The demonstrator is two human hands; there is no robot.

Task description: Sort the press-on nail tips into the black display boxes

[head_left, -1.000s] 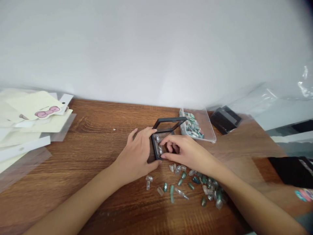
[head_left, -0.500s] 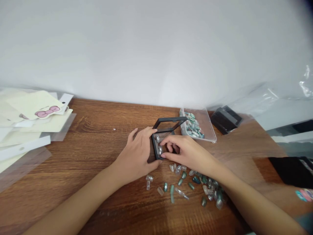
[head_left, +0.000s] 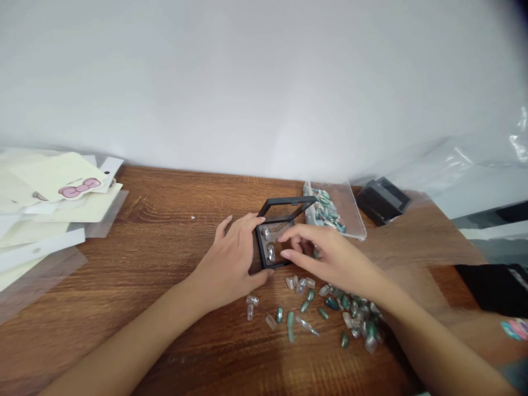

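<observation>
Black display box (head_left: 260,245) clasped by left hand (head_left: 233,258); right hand (head_left: 330,261) half-open above box, not gripping; loose green and clear stones (head_left: 304,306) just below on table (head_left: 165,236).

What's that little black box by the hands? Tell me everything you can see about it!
The black box is square, with a thin black plastic-looking frame and clear window. Its lid stands tilted open. Two shiny pieces lie inside. It sits on the wooden table, and the left hand grips its side.
</observation>
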